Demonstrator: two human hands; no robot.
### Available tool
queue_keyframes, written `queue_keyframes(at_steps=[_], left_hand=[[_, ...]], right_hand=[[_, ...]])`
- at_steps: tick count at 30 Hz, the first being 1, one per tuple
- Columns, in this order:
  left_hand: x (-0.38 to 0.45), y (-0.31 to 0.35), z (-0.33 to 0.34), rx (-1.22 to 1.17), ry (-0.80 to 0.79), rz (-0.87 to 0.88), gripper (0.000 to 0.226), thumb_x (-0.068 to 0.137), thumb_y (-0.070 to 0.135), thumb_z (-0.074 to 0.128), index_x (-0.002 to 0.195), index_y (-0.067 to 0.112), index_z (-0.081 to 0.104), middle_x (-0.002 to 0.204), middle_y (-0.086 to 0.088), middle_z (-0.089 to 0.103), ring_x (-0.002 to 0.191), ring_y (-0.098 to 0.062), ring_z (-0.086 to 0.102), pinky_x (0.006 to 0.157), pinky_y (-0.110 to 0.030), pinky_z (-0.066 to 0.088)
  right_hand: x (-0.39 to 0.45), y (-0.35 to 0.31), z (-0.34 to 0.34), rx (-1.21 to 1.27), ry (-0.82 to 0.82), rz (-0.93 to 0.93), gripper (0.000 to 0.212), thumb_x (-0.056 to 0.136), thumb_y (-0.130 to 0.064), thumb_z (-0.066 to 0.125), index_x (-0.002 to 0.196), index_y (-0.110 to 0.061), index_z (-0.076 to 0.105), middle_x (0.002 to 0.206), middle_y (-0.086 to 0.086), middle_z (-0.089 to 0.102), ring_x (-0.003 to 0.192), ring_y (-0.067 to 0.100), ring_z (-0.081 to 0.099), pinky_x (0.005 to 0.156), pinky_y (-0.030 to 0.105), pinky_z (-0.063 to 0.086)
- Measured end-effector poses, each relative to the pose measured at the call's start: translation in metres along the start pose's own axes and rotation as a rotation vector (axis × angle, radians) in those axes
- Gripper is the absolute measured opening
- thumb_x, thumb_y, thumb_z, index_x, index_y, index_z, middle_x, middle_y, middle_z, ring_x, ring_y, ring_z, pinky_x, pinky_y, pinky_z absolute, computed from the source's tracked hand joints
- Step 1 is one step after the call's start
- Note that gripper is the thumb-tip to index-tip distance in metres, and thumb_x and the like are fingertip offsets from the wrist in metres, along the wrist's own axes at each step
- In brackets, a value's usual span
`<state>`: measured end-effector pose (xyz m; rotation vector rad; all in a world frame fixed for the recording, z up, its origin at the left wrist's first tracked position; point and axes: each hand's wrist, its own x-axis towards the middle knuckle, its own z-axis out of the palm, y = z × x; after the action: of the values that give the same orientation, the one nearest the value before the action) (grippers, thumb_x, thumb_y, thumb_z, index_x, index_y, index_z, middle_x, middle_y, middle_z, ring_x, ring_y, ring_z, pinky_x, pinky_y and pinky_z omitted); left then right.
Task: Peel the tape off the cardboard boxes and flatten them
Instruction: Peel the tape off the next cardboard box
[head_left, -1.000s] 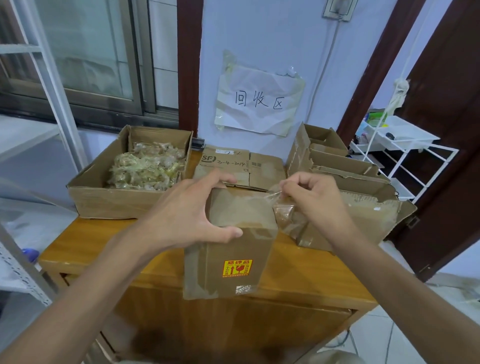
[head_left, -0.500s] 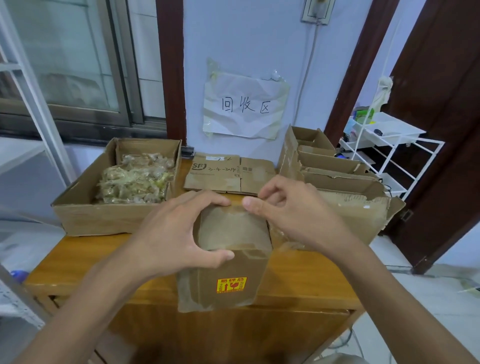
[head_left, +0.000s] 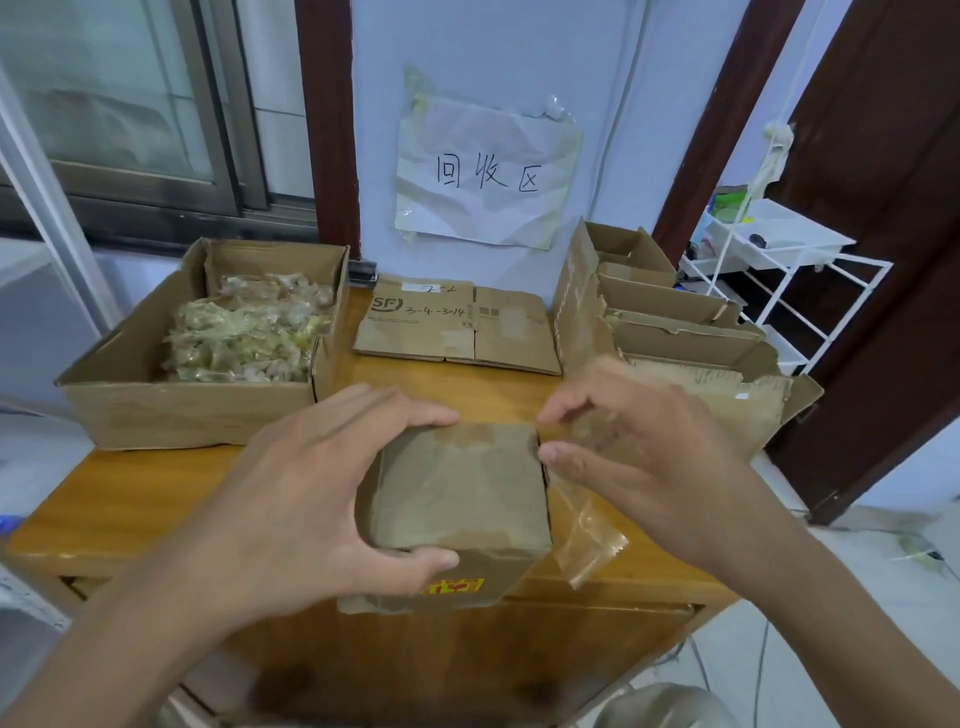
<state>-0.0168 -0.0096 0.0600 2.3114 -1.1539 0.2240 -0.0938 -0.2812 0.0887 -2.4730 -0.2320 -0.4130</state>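
Note:
A small brown cardboard box (head_left: 460, 488) with a yellow and red sticker stands at the front edge of the wooden table (head_left: 130, 509). My left hand (head_left: 311, 493) grips the box from its left side, fingers over the top edge and thumb on the front. My right hand (head_left: 639, 447) is at the box's top right corner, thumb and fingers curled round clear tape (head_left: 587, 540). A loose crumpled strip of that tape hangs down beside the box's right side.
An open box (head_left: 208, 415) full of peeled tape wads sits at the left. Flattened cardboard (head_left: 457, 327) lies at the back middle. Several opened boxes (head_left: 675, 332) stand at the right. A white wire rack (head_left: 779, 270) is beyond the table's right end.
My right hand moved from over the box top out to its right corner, and the peeled tape strip now hangs free on the right. The left hand kept its hold.

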Motion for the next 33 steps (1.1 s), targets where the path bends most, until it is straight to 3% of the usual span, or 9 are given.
queue_keyframes(at_steps=[4, 8, 10, 14, 16, 19, 24, 31, 33], left_hand=[[-0.002, 0.004, -0.001, 0.023, 0.002, 0.021, 0.084, 0.062, 0.079, 0.072, 0.135, 0.043, 0.053, 0.11, 0.029, 0.05, 0.097, 0.002, 0.052, 0.07, -0.031, 0.052], [-0.001, 0.006, -0.001, 0.044, 0.004, 0.049, 0.085, 0.062, 0.077, 0.074, 0.135, 0.038, 0.054, 0.11, 0.025, 0.052, 0.096, 0.001, 0.053, 0.068, -0.029, 0.052], [-0.001, 0.006, -0.001, 0.045, 0.002, 0.057, 0.085, 0.062, 0.076, 0.075, 0.134, 0.036, 0.055, 0.111, 0.024, 0.052, 0.097, 0.002, 0.052, 0.07, -0.024, 0.05], [0.0, 0.004, 0.0, 0.02, 0.015, 0.059, 0.083, 0.064, 0.076, 0.075, 0.134, 0.037, 0.054, 0.111, 0.024, 0.052, 0.097, 0.001, 0.053, 0.07, -0.028, 0.052], [0.0, 0.003, 0.001, 0.021, 0.019, 0.059, 0.082, 0.064, 0.076, 0.074, 0.134, 0.038, 0.053, 0.109, 0.025, 0.052, 0.095, 0.002, 0.051, 0.068, -0.027, 0.049], [0.0, 0.002, 0.001, 0.02, 0.032, 0.054, 0.081, 0.064, 0.076, 0.072, 0.133, 0.039, 0.054, 0.108, 0.026, 0.051, 0.094, 0.002, 0.05, 0.067, -0.03, 0.05], [0.001, 0.0, 0.002, 0.003, 0.051, 0.052, 0.081, 0.063, 0.076, 0.072, 0.133, 0.04, 0.053, 0.107, 0.027, 0.049, 0.096, 0.002, 0.051, 0.07, -0.033, 0.052], [0.005, -0.005, 0.003, -0.036, 0.052, 0.034, 0.08, 0.063, 0.075, 0.072, 0.132, 0.039, 0.052, 0.111, 0.023, 0.055, 0.101, -0.001, 0.055, 0.078, -0.039, 0.054], [0.007, -0.006, 0.004, -0.032, 0.044, 0.035, 0.08, 0.064, 0.076, 0.072, 0.133, 0.04, 0.05, 0.113, 0.024, 0.054, 0.103, -0.001, 0.055, 0.08, -0.039, 0.054]], right_hand=[[0.003, -0.012, -0.005, -0.509, 0.055, -0.301, 0.008, 0.091, -0.042, 0.07, 0.091, -0.035, 0.074, 0.101, -0.016, 0.057, 0.092, 0.005, 0.05, 0.069, 0.024, 0.038], [0.014, -0.027, -0.007, -0.859, -0.025, -0.483, 0.02, 0.076, -0.019, 0.089, 0.077, -0.024, 0.069, 0.082, -0.005, 0.058, 0.075, 0.021, 0.056, 0.071, 0.039, 0.046], [0.021, -0.035, -0.006, -0.957, -0.067, -0.512, 0.035, 0.058, -0.007, 0.094, 0.069, -0.02, 0.064, 0.074, -0.002, 0.054, 0.065, 0.024, 0.054, 0.065, 0.033, 0.044], [0.037, -0.04, -0.008, -0.919, -0.149, -0.62, 0.037, 0.056, -0.014, 0.089, 0.06, -0.018, 0.053, 0.067, 0.001, 0.051, 0.055, 0.022, 0.037, 0.052, 0.028, 0.039], [0.045, -0.04, -0.011, -0.883, -0.237, -0.616, 0.025, 0.066, -0.018, 0.073, 0.062, -0.018, 0.048, 0.068, -0.002, 0.049, 0.053, 0.022, 0.04, 0.043, 0.03, 0.045], [0.05, -0.033, -0.015, -0.814, -0.294, -0.539, 0.012, 0.074, -0.031, 0.046, 0.069, -0.027, 0.055, 0.075, -0.011, 0.05, 0.059, 0.021, 0.05, 0.047, 0.034, 0.049], [0.052, -0.027, -0.02, -0.568, -0.308, -0.506, 0.018, 0.096, -0.052, 0.058, 0.094, -0.038, 0.069, 0.097, -0.021, 0.056, 0.074, 0.006, 0.058, 0.056, 0.038, 0.054], [0.056, -0.031, -0.007, -0.841, -0.188, -0.827, 0.007, 0.095, -0.013, 0.07, 0.089, -0.015, 0.068, 0.09, 0.001, 0.059, 0.078, 0.024, 0.061, 0.048, 0.04, 0.051], [0.056, -0.033, -0.006, -0.913, -0.191, -0.884, 0.02, 0.086, 0.001, 0.077, 0.087, -0.012, 0.062, 0.087, 0.004, 0.056, 0.078, 0.026, 0.058, 0.044, 0.04, 0.047]])
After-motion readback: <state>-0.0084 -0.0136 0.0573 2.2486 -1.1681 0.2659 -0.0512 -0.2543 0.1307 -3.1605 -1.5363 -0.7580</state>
